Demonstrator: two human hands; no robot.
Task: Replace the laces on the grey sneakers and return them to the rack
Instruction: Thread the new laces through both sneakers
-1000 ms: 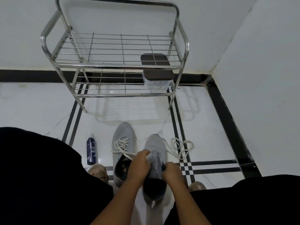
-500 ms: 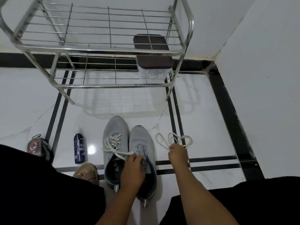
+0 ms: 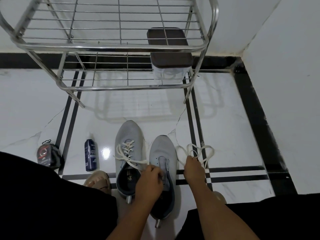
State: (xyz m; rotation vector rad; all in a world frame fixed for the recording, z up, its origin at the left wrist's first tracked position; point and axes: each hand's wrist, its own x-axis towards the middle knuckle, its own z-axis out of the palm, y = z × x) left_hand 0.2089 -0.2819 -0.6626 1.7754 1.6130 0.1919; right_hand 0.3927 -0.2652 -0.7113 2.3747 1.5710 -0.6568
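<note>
Two grey sneakers stand side by side on the white floor (image 3: 225,122) in front of the metal rack (image 3: 110,47), toes toward it: the laced sneaker (image 3: 129,135) on the left, the unlaced sneaker (image 3: 161,148) on the right. The left hand (image 3: 149,181) rests on the unlaced sneaker's opening, fingers curled at its tongue, while the right hand (image 3: 193,168) pinches the loose white lace (image 3: 195,150) lying on the floor just right of that shoe. A blue bottle (image 3: 90,155) lies left of the sneakers.
</note>
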